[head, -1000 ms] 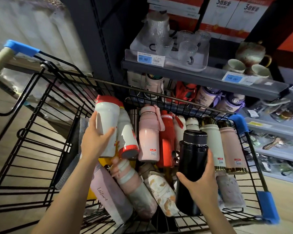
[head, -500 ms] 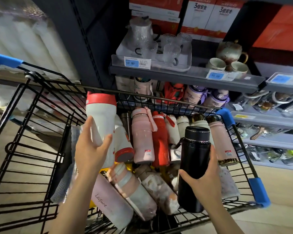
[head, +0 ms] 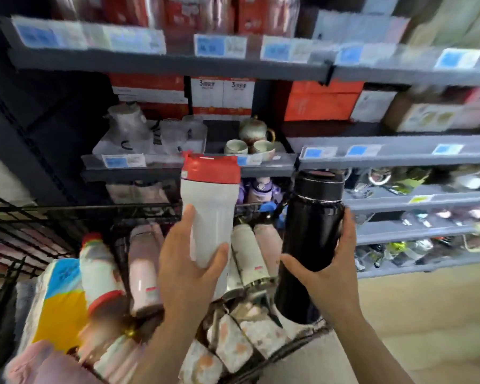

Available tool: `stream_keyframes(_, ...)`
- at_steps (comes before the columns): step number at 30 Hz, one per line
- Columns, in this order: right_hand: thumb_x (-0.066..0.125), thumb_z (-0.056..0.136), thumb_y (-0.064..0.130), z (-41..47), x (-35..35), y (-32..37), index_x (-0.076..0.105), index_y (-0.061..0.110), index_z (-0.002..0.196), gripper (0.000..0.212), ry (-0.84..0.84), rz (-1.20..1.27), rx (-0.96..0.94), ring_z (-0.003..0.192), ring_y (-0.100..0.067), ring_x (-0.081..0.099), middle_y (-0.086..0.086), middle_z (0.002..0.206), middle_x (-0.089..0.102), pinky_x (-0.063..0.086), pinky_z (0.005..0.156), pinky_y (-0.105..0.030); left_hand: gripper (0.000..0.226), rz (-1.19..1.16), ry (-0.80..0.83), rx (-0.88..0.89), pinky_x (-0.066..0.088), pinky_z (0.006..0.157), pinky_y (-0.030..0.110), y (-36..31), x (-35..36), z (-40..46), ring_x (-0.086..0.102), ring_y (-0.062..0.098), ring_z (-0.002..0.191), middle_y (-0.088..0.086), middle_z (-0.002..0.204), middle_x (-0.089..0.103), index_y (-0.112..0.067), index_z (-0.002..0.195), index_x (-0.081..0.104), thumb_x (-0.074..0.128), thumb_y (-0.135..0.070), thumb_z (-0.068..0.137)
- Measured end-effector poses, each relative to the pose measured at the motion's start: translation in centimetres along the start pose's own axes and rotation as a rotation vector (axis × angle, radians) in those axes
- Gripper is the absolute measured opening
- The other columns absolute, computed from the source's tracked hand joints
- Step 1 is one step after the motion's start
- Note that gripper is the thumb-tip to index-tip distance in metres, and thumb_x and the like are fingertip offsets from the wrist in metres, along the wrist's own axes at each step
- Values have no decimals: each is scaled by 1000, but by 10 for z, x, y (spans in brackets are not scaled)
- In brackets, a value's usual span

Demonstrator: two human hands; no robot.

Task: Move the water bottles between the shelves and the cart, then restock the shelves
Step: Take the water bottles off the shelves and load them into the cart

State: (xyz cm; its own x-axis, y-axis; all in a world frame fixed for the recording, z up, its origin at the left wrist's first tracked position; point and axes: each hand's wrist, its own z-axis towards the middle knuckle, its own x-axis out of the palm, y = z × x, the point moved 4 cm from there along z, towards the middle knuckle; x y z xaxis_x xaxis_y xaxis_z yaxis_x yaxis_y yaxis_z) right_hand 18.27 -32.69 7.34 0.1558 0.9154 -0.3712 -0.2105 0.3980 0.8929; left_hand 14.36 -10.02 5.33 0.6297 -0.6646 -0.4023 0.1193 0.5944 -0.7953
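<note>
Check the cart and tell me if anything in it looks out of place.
One thing: a soft blue-and-yellow pack sits at the cart's left side among the bottles, which lie tilted and piled rather than upright. The picture is too blurred to show damage or spills.

A brown teapot (head: pixel 254 129) with two cups (head: pixel 235 146) sits at frame centre, a clear glass jug set (head: pixel 128 128) to its left. Red and white boxes (head: pixel 222 95) stand behind; blurred packaged goods (head: pixel 416 253) fill the lower right.

Glossy black bottle (head: pixel 311 239), matt white bottle (head: pixel 209 217) with red plastic lid, black wire cart (head: pixel 25 225)
</note>
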Motion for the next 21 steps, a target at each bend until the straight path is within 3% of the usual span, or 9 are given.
stream_keyframes(3,88,64,22,18,-74,-7,3,74,130,119,-52,8,-63,126,-5,45,29,136,40,39,101,-35,70,-44,24,51,34,94,29,-66,53,-14,33,-3,118,-9,136,44,-54,139,23,53,-60,76)
stream_keyframes(5,89,64,23,35,-133,-16,4,69,135,120,-99,11,-121,128,-6,46,22,140,41,40,101,-34,69,-41,37,113,36,92,35,-115,96,-22,37,7,118,2,139,46,-57,136,19,51,-61,75)
stream_keyframes(8,88,64,22,65,-223,-20,7,71,131,116,-182,32,-229,123,-1,49,33,132,44,41,97,-27,70,-75,42,164,37,93,40,-189,160,-30,35,15,124,5,145,44,-61,134,15,47,-68,72)
stream_keyframes(11,88,63,23,93,-303,-12,11,63,137,114,-271,43,-315,121,6,48,38,130,41,40,96,-24,71,-117,19,240,40,97,45,-262,210,-29,35,19,129,5,148,43,-59,135,16,46,-69,72)
stream_keyframes(13,89,63,27,116,-347,-4,11,58,141,115,-323,32,-372,121,9,46,40,131,39,40,95,-23,70,-156,-2,310,41,93,43,-308,236,-23,39,21,128,5,146,44,-61,135,15,48,-66,73)
stream_keyframes(17,84,57,43,167,-416,18,8,61,139,114,-436,0,-490,129,-2,44,24,144,37,41,103,-34,71,-245,-19,450,36,96,39,-389,283,2,35,20,133,3,150,39,-64,133,12,48,-65,71)
stream_keyframes(20,89,59,38,210,-457,35,7,65,135,116,-483,-3,-586,121,13,44,44,132,36,39,97,-23,73,-304,-75,566,34,92,33,-438,315,36,39,18,126,4,146,42,-62,134,12,49,-64,71)
stream_keyframes(21,90,60,34,228,-470,39,9,64,136,114,-486,-7,-608,119,11,47,42,130,40,39,95,-23,74,-326,-96,586,33,90,32,-453,326,52,40,18,123,5,144,43,-61,135,13,50,-63,71)
